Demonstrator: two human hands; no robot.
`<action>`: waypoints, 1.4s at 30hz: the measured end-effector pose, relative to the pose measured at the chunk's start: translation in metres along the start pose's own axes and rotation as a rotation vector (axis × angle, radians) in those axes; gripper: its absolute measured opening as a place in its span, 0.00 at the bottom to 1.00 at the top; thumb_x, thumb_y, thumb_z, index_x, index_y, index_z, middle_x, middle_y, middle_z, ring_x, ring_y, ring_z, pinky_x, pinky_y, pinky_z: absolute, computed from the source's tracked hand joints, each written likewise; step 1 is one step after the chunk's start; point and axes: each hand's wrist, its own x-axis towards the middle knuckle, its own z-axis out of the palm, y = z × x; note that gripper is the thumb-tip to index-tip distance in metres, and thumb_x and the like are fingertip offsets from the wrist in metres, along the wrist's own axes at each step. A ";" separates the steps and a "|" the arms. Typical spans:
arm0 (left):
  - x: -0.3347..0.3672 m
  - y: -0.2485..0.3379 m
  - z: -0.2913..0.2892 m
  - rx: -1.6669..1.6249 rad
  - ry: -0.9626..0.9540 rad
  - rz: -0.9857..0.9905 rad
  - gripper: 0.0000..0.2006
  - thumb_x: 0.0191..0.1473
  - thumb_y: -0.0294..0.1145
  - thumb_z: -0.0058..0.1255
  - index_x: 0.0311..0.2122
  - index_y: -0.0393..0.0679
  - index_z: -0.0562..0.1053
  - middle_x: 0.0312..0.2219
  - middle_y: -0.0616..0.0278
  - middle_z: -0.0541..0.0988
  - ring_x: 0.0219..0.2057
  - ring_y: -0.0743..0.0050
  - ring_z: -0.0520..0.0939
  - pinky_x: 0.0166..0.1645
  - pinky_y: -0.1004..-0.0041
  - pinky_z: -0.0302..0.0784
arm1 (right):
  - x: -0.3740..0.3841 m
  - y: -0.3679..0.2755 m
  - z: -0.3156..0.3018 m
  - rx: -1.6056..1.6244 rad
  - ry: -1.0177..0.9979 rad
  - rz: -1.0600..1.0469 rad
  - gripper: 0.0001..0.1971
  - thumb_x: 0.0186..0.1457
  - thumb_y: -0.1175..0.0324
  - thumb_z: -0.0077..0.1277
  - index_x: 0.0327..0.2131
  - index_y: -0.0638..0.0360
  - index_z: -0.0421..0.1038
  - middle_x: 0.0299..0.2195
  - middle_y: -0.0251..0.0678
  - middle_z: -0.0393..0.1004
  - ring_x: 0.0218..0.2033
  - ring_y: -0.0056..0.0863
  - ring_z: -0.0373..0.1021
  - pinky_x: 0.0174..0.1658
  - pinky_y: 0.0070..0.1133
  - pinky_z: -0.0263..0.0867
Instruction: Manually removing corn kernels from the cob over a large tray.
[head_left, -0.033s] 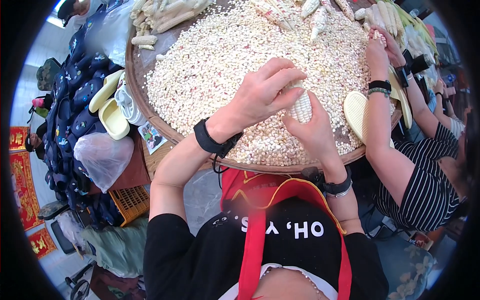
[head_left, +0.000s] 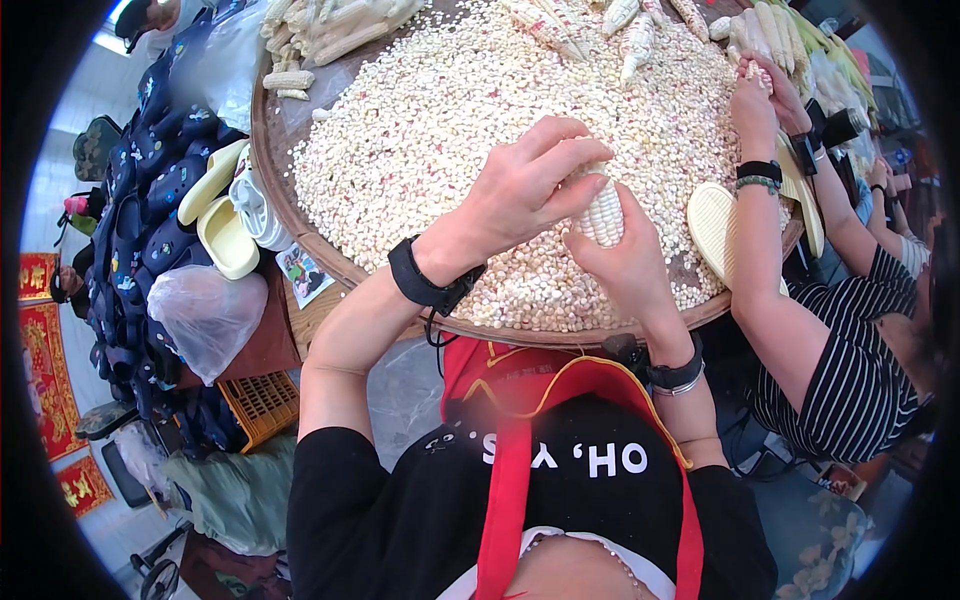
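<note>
Over a round tray [head_left: 545, 337] spread with loose pale corn kernels [head_left: 430, 130], some of them reddish, I hold a white corn cob [head_left: 602, 216] upright. My right hand [head_left: 632, 255] is closed round its lower part, the thumb along the near side. From the left, my left hand [head_left: 530, 185] curls over the cob's upper end with thumb and bent fingers. That end is partly hidden behind the fingers. Rows of kernels show on the cob between my hands.
Bare cobs [head_left: 350, 38] lie at the far left, unshelled cobs [head_left: 638, 45] at the back. To the right, another person's hands [head_left: 757, 100] hold a cob. A cream shoe sole [head_left: 708, 225] rests by the right rim; cream slippers [head_left: 228, 238] and a plastic bag [head_left: 208, 315] are left.
</note>
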 end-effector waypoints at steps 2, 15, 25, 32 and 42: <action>-0.001 -0.002 0.002 -0.008 0.001 -0.004 0.12 0.46 0.24 0.56 0.39 0.40 0.75 0.37 0.57 0.73 0.27 0.75 0.77 0.27 0.79 0.74 | 0.000 0.002 0.001 0.025 -0.008 0.018 0.22 0.42 0.69 0.55 0.43 0.65 0.65 0.29 0.38 0.75 0.30 0.20 0.71 0.34 0.20 0.66; 0.000 -0.004 -0.001 -0.103 -0.176 -0.211 0.07 0.50 0.32 0.54 0.32 0.39 0.74 0.27 0.60 0.72 0.26 0.72 0.74 0.28 0.75 0.68 | 0.005 0.010 0.002 -0.195 0.015 -0.057 0.27 0.40 0.65 0.55 0.46 0.63 0.64 0.25 0.45 0.75 0.26 0.31 0.73 0.30 0.24 0.67; 0.002 -0.010 -0.001 -0.065 -0.110 -0.192 0.05 0.50 0.28 0.53 0.30 0.38 0.74 0.23 0.63 0.72 0.19 0.79 0.73 0.23 0.78 0.67 | 0.004 0.003 -0.002 -0.036 -0.097 0.083 0.26 0.40 0.68 0.55 0.45 0.67 0.65 0.29 0.42 0.75 0.30 0.24 0.72 0.34 0.21 0.66; 0.005 0.000 -0.014 -0.364 -0.226 -0.439 0.09 0.50 0.31 0.54 0.37 0.42 0.74 0.29 0.64 0.74 0.29 0.81 0.74 0.30 0.79 0.70 | 0.007 0.006 -0.006 -0.015 -0.092 0.109 0.27 0.40 0.67 0.56 0.46 0.68 0.65 0.30 0.41 0.74 0.31 0.21 0.70 0.35 0.21 0.66; 0.003 -0.011 -0.015 -0.195 -0.273 -0.144 0.07 0.47 0.28 0.54 0.34 0.42 0.74 0.36 0.61 0.75 0.34 0.70 0.77 0.36 0.74 0.73 | 0.005 0.002 -0.007 -0.059 -0.071 0.054 0.28 0.40 0.66 0.56 0.46 0.68 0.64 0.25 0.40 0.74 0.25 0.20 0.70 0.30 0.20 0.65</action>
